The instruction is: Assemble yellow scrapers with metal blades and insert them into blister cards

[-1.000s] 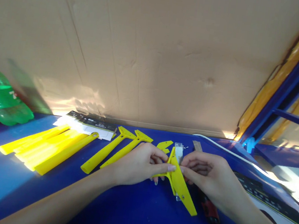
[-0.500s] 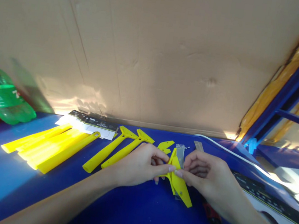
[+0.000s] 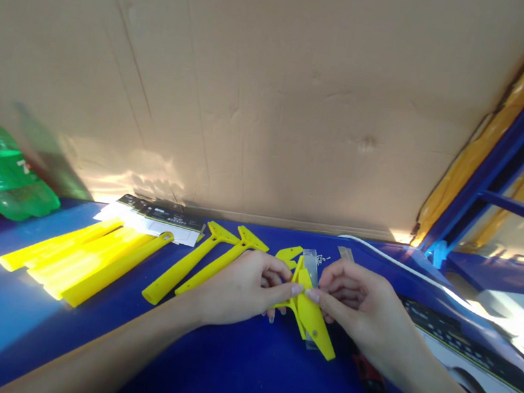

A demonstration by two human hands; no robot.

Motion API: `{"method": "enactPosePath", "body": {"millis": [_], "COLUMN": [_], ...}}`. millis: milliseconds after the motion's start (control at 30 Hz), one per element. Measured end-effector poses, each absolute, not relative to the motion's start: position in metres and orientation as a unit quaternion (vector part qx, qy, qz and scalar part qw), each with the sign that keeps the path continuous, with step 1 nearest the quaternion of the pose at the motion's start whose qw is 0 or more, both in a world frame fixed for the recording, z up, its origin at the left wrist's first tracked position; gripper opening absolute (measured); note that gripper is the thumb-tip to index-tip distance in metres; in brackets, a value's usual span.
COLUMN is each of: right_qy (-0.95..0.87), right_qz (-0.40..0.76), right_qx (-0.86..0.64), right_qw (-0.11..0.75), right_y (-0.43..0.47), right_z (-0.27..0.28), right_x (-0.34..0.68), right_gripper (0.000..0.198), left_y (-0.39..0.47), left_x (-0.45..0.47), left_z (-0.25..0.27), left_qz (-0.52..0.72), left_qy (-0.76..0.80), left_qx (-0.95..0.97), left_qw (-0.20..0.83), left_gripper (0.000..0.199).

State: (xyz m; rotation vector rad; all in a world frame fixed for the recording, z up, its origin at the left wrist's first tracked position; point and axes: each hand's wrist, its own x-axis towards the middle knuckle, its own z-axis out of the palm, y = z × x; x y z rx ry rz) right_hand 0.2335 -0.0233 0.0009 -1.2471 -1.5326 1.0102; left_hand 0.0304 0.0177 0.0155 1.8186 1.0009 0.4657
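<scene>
Head view: left hand grasps a yellow plastic tool with flat, tapered head, over the blue tabletop; right hand pinches the same head. Behind it shows a narrow grey strip. Leftward: two yellow plastic T-headed handles; farther, long yellow handles beneath black-and-white cards.

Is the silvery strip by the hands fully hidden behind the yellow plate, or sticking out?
Sticking out: the silvery strip shows beyond the upper end of the yellow plate; its middle is hidden.
</scene>
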Motion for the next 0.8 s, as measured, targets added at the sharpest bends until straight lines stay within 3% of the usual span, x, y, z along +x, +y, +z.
{"method": "enactPosePath", "body": {"millis": [167,433,600,800], "right_qy": [-0.625,-0.564,-0.574,-0.575], "right_qz": [0.423,0.432,0.443,0.460], "right_qx": [-0.487,-0.538,-0.531,-0.515], "right_qw": [0.439,0.454,0.438,0.439], "right_y": [-0.0238,-0.0216,-0.0208,-0.0213], "right_z": [0.0017,0.0037,0.0034,0.0043], "right_x": [0.2331,0.2323,0.2329,0.2317], "right_gripper": [0.035,0.058,0.047,0.045], "left_y": [0.0172,0.0147,0.0141,0.0119], "left_x": [0.0304,0.0325,0.0293,0.0298], "left_z": [0.0155,0.0170,0.0183,0.0178], "left_qz": [0.195,0.191,0.178,0.193], "left_qy": [0.418,0.388,0.367,0.380], "left_qx": [0.753,0.751,0.766,0.775], "left_qw": [0.469,0.499,0.497,0.466], "left_gripper": [0.031,0.031,0.018,0.028]}}
